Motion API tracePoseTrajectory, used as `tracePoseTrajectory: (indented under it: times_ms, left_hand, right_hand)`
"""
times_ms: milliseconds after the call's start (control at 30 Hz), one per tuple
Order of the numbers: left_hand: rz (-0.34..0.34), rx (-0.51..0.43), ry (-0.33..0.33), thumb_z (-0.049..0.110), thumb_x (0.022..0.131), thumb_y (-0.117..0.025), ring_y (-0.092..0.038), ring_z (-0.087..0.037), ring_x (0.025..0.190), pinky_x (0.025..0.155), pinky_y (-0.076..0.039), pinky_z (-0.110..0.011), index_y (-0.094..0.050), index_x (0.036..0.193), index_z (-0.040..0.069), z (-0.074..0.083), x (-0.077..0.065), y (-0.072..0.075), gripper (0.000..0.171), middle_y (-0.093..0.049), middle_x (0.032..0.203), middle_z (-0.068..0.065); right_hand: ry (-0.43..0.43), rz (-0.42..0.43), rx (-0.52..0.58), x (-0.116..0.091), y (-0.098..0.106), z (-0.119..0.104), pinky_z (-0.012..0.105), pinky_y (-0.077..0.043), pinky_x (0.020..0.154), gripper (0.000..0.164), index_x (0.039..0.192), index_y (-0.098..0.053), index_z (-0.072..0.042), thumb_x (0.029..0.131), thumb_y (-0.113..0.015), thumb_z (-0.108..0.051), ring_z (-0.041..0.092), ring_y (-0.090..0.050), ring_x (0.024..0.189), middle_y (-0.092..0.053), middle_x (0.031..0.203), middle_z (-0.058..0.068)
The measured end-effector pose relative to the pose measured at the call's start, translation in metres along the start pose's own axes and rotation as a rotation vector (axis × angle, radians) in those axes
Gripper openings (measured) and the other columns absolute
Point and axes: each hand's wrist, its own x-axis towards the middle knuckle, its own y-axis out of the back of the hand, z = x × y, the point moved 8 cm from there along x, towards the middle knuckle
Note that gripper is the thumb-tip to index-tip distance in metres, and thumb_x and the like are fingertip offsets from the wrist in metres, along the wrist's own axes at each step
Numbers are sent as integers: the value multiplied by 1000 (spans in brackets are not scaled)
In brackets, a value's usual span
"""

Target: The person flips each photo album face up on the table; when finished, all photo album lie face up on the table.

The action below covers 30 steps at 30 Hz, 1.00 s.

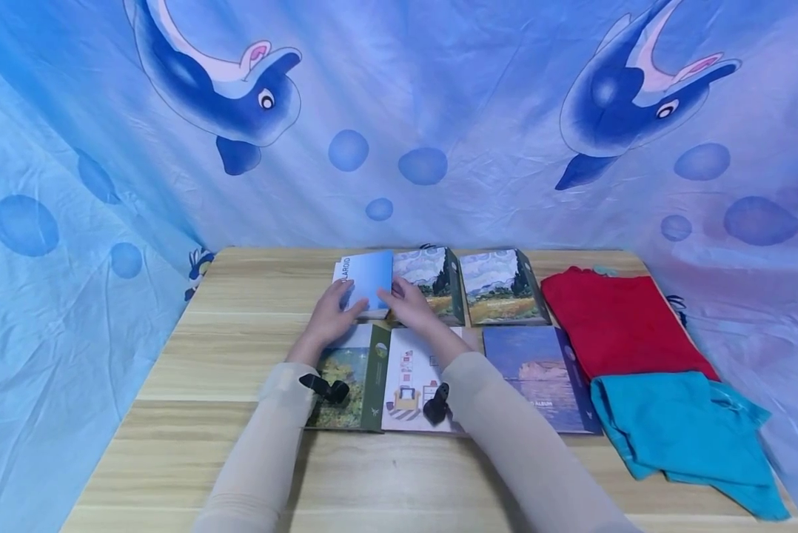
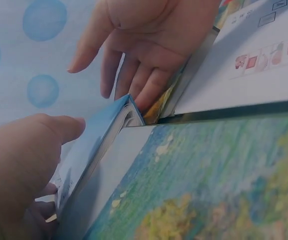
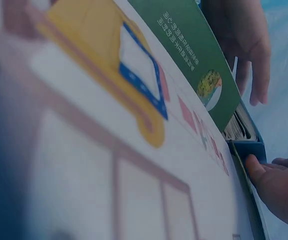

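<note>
A blue photo album (image 1: 372, 270) with POLAROID lettering lies in the back row of albums, its page edges (image 3: 241, 122) showing in the right wrist view. My left hand (image 1: 332, 314) is at its left side, thumb over the cover and fingers along the edge. At the opposite side is my right hand (image 1: 408, 302), its thumb by the album's corner and its fingers extended in the left wrist view. Just in front lies an album with a garden painting and green spine (image 1: 375, 377). Beside that is a white album with a room drawing (image 1: 406, 370).
Two landscape-painting albums (image 1: 499, 285) stand in the back row to the right. A purple-blue seascape album (image 1: 532, 374) ends the front row. Folded red cloth (image 1: 622, 322) and teal cloth (image 1: 685, 429) lie at the table's right. A dolphin-printed curtain (image 1: 399, 96) hangs behind.
</note>
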Motion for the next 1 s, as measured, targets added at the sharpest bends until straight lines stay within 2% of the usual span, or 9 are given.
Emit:
tracePoseTrajectory:
  times_ms: [200,333,500,567,733,867,900,933,1000]
  left_hand:
    - [11,-15,34,46,102,-56,-17,-43,151,122,-18,-56,-36,157,5,0,-1,1,71,-17,165,-24]
    - [34,-75,55,53,101,-53,-18,-40,152,122,-19,-55,-36,158,10,3,-2,2,73,-19,166,-21]
    - [81,-294,60,64,99,-48,-24,-35,151,121,-23,-53,-38,158,19,11,-3,4,74,-28,165,-13]
    - [93,-404,41,61,101,-46,-30,-36,148,119,-27,-55,-38,158,18,16,-3,4,72,-33,163,-13]
    - [79,-629,-25,47,108,-36,-35,-36,145,118,-29,-53,-36,157,9,25,-4,2,62,-37,159,-17]
    - [162,-628,-22,45,108,-38,-41,-33,142,117,-33,-48,-44,154,9,22,-8,11,58,-45,154,-17]
    - [195,-602,-24,45,108,-40,-43,-32,141,116,-36,-47,-46,153,11,21,-10,15,56,-47,153,-16]
    - [236,-565,-39,42,108,-44,-53,-33,131,108,-44,-44,-49,151,11,21,-12,20,53,-56,142,-18]
    - [306,-474,-98,36,107,-49,-54,-33,129,104,-48,-44,-51,150,12,24,-15,31,49,-57,142,-17]
  right_hand:
    - [38,9,55,-3,-4,-8,40,-35,118,64,158,-32,-5,105,-56,-33,29,-38,146,-38,159,16]
    - [89,83,111,-8,-6,-22,38,-35,117,55,155,-41,-10,106,-55,-29,26,-40,145,-43,157,12]
    - [153,268,172,-10,0,-38,33,-43,112,38,142,-58,-11,104,-57,-15,24,-51,136,-57,144,8]
    - [149,324,226,-9,1,-42,33,-47,107,37,138,-61,-9,102,-60,-9,25,-56,132,-59,142,10]
    - [95,342,304,-8,-2,-42,30,-52,101,43,140,-60,-9,98,-68,-11,24,-61,125,-59,142,11]
    - [110,290,277,-6,-6,-44,30,-51,101,43,140,-60,-10,98,-69,-14,23,-62,123,-62,138,10]
    - [112,272,275,-6,-8,-43,31,-51,102,44,141,-58,-10,98,-69,-14,23,-61,124,-62,139,9]
    - [113,250,278,-6,-10,-43,32,-50,103,46,143,-57,-9,98,-68,-14,23,-60,125,-61,140,9]
    - [107,197,271,-4,-16,-41,33,-49,105,50,146,-53,-8,99,-67,-16,25,-58,127,-60,142,9]
